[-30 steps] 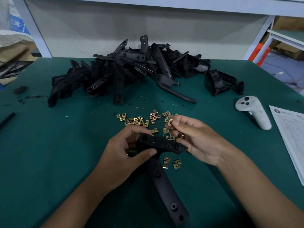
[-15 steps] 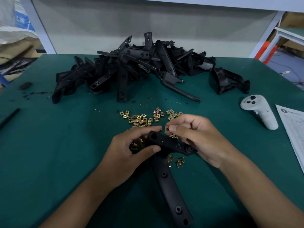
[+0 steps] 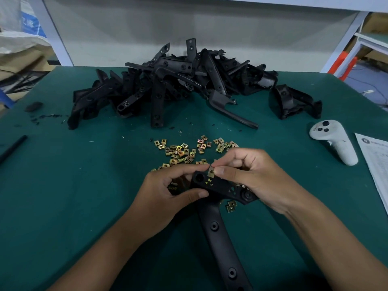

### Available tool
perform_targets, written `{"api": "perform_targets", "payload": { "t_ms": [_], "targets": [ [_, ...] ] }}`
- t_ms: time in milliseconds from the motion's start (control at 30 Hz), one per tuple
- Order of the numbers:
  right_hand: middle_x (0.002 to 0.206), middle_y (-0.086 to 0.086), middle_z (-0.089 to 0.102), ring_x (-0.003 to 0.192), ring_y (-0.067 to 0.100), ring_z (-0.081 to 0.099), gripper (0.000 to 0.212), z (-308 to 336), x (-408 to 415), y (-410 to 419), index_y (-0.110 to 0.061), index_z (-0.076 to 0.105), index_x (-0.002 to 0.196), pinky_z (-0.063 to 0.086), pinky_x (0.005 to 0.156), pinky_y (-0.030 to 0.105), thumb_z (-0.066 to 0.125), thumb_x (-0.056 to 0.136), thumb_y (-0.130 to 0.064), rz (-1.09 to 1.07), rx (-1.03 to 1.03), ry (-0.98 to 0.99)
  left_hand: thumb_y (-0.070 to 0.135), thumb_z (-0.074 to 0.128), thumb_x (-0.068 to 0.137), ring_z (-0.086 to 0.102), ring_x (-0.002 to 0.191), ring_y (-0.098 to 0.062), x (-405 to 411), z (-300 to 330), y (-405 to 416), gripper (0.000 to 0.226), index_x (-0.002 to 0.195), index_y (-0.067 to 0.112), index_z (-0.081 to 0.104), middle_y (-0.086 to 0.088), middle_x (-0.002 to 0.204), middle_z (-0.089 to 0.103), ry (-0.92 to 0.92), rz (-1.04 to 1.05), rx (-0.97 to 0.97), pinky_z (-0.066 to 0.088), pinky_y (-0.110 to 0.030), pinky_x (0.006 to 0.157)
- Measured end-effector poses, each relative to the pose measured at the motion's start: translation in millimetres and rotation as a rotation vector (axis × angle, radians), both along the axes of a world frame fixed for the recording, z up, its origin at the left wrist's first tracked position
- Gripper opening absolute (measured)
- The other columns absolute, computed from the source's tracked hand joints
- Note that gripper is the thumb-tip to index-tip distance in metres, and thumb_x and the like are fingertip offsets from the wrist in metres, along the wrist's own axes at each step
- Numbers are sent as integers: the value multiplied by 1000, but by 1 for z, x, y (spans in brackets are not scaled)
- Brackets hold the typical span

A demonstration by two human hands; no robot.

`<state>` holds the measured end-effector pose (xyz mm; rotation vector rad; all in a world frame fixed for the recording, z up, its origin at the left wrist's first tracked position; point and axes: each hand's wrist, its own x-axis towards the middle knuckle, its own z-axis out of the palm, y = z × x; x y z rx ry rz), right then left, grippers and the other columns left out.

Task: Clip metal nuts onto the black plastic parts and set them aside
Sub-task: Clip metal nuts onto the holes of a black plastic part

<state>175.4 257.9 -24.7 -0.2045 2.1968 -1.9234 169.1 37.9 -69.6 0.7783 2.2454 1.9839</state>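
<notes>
A green felt-covered table [image 3: 63,196] fills most of the view, its near edge cut off by the frame. At its far side lies a big heap of black moulded plastic parts [image 3: 168,85], tangled so that single pieces are hard to separate by eye; one more black bracket-shaped part [image 3: 294,102] sits apart to the right of the heap. Right of that, a white handheld controller [image 3: 333,140] lies near a printed paper sheet [image 3: 375,164], which is cut off by the right edge.

In front, the long black T-shaped plastic part [image 3: 220,238] runs from the hands toward the viewer, its lower end leaving the frame. Its crossbar is held up between both hands. The left hand [image 3: 168,192] comes in from the lower left, forearm angled inward; its thumb and curled fingers grip the left end of the crossbar, and part of that end is hidden behind them. The right hand [image 3: 252,177] comes in from the lower right; its thumb and forefinger pinch a small brass-coloured square metal clip nut [image 3: 210,171] right at the upper edge of the crossbar, touching it. Whether the nut is fully seated cannot be told.

Beyond the hands, a loose scatter of brass-coloured clip nuts [image 3: 184,150] is partly hidden by the knuckles, and a couple more [image 3: 231,205] lie just below the crossbar's right end.
</notes>
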Motion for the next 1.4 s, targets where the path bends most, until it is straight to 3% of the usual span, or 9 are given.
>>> {"api": "perform_targets", "payload": {
  "t_ms": [367,533,633,767,867,967,1100,1267,1400],
  "targets": [
    [91,4,79,81,13,74,12,1,2,-3,-19,77,89,54,69,17,75,83,-30,18,22,-13,33,78,79,69,107,-1,-2,0,0,39,117,40,70,20,110,75,9,-17,-53,49,-11,90],
    [100,19,74,94,37,71,30,-2,0,2,-25,79,97,50,85,36,66,89,-52,46,68,-13,39,80,81,72,95,-6,-4,-3,-1,29,109,39,70,13,100,76,-9,-8,-56,54,-18,84],
    [106,0,77,104,15,72,32,-1,1,3,-30,79,100,49,92,29,60,90,-54,102,43,-47,40,78,81,69,87,-6,-5,-4,-2,26,106,40,68,11,95,74,11,0,-75,52,-15,77],
    [113,2,74,106,16,66,28,-5,-6,5,-21,78,105,48,88,24,51,96,-22,103,-112,-92,39,73,84,64,89,-15,-9,-4,-4,21,103,42,64,8,98,68,12,14,-5,52,-23,78],
    [111,12,72,87,15,64,41,-6,-13,11,-9,71,94,54,77,27,40,80,15,-82,-462,-241,37,71,85,61,92,-15,-12,-2,-6,20,103,39,63,9,99,65,-66,-24,63,51,-26,81],
    [115,19,72,88,16,72,47,-6,-16,18,-4,68,101,60,76,25,39,82,28,-133,-633,-366,34,69,88,59,92,-12,-13,-1,-7,19,105,36,62,8,100,63,-105,-69,90,50,-22,80],
    [126,22,69,114,26,70,53,-5,-19,19,-4,59,127,60,88,29,55,79,17,-158,-712,-391,28,68,93,60,94,-14,-12,-1,-8,18,109,27,61,1,102,63,-203,-64,193,53,-29,80],
    [118,23,72,104,25,74,47,-6,-22,15,0,54,131,62,74,25,63,84,-5,-356,-849,-399,17,68,90,64,102,-24,-16,-1,-10,27,117,18,65,-10,113,67,-424,-60,460,58,-34,85],
    [122,29,68,112,34,70,36,-6,-22,16,7,54,130,60,90,35,50,101,-11,-318,-800,-419,15,66,89,65,103,-21,-15,-2,-6,24,112,19,69,-8,112,68,-427,-50,461,57,-30,88]
  ]
}}
